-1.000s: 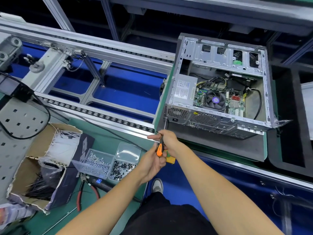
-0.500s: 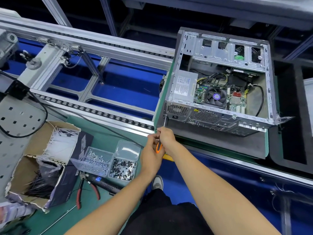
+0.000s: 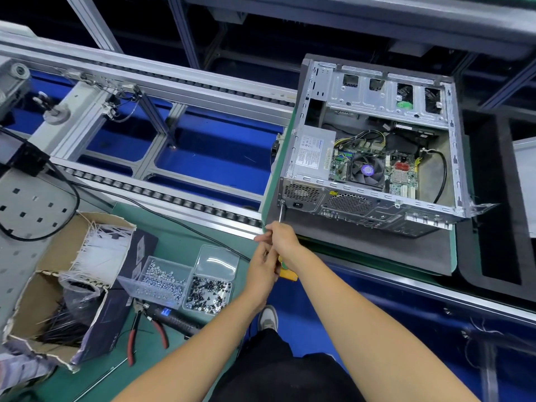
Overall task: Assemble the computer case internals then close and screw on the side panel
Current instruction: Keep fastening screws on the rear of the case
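Observation:
An open computer case (image 3: pixel 377 204) lies on its side on a grey foam pad (image 3: pixel 377 245), showing its power supply (image 3: pixel 311 152), fan (image 3: pixel 367 171) and motherboard. A screwdriver (image 3: pixel 281 211) points its tip at the rear panel's near left corner, beside the power supply grille. My right hand (image 3: pixel 282 237) grips the screwdriver handle from above. Just below it, my left hand (image 3: pixel 262 271) wraps the lower part of the handle, which both hands mostly hide.
Two clear boxes of screws (image 3: pixel 162 281) (image 3: pixel 208 294) sit on the green bench, with red-handled pliers (image 3: pixel 146 332) and an electric driver (image 3: pixel 174 317) in front. A torn cardboard box (image 3: pixel 58 285) of cable ties stands left. A roller conveyor (image 3: pixel 150 195) runs behind.
Both hands moved the screwdriver up toward the case, and its tip now sits at the rear panel corner. My left hand closed in under my right on the handle.

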Demonstrator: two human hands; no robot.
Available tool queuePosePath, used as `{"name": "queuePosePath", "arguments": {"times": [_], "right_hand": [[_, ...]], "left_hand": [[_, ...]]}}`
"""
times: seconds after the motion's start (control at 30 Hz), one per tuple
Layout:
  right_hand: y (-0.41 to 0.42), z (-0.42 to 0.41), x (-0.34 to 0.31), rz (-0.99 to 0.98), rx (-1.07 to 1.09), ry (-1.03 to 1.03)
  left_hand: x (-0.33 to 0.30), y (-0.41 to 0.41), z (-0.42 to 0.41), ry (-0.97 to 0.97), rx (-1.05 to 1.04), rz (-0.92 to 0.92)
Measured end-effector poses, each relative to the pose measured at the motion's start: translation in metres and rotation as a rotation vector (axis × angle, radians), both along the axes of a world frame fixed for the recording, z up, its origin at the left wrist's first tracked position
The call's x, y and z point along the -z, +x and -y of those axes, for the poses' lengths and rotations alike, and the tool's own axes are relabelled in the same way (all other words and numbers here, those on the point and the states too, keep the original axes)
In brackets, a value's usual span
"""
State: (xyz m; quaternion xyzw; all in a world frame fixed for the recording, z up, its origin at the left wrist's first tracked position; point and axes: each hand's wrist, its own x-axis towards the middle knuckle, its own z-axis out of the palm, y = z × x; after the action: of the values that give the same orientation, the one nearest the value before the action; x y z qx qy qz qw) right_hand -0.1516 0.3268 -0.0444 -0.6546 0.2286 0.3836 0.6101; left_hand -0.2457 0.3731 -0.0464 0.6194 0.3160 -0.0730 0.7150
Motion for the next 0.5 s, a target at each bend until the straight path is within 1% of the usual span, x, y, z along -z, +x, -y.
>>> {"name": "queuePosePath", "arguments": {"times": [0.07, 0.13, 0.17, 0.2, 0.23, 0.27, 0.33, 0.37, 0.4, 0.43, 0.47, 0.5], "right_hand": [[-0.005, -0.003, 0.002, 0.036, 0.03, 0.003], [-0.004, -0.004, 0.003, 0.071, 0.029, -0.041], [-0.004, -0.003, 0.003, 0.079, 0.025, -0.067], [-0.002, -0.003, 0.003, 0.077, 0.023, -0.082], [-0.001, -0.003, 0.001, 0.067, 0.02, -0.087], [0.0, -0.003, -0.001, 0.047, 0.014, -0.083], [0.002, -0.003, -0.005, -0.018, 0.002, -0.047], [0.003, -0.003, -0.007, -0.041, -0.005, -0.037], [0.004, -0.002, -0.008, -0.052, -0.011, -0.042], [0.004, 0.0, -0.01, -0.053, -0.021, -0.049], [0.005, 0.0, -0.011, -0.049, -0.029, -0.048], [0.006, 0.001, -0.011, -0.043, -0.03, -0.044]], "left_hand": [[-0.001, -0.003, -0.002, 0.237, 0.059, 0.059], [0.0, -0.008, -0.004, 0.574, 0.143, 0.037], [-0.001, -0.009, -0.005, 0.693, 0.149, 0.022], [-0.002, -0.008, -0.006, 0.703, 0.14, 0.025], [-0.001, -0.006, -0.006, 0.58, 0.107, 0.045], [0.0, -0.003, -0.005, 0.328, 0.028, 0.06], [-0.002, 0.001, -0.004, -0.312, -0.135, -0.008], [-0.003, 0.002, -0.005, -0.575, -0.17, -0.06], [-0.002, 0.003, -0.004, -0.735, -0.191, -0.087], [-0.001, 0.004, -0.003, -0.796, -0.196, -0.101], [0.0, 0.006, -0.001, -0.793, -0.19, -0.108], [-0.001, 0.008, 0.001, -0.69, -0.17, -0.116]]}}
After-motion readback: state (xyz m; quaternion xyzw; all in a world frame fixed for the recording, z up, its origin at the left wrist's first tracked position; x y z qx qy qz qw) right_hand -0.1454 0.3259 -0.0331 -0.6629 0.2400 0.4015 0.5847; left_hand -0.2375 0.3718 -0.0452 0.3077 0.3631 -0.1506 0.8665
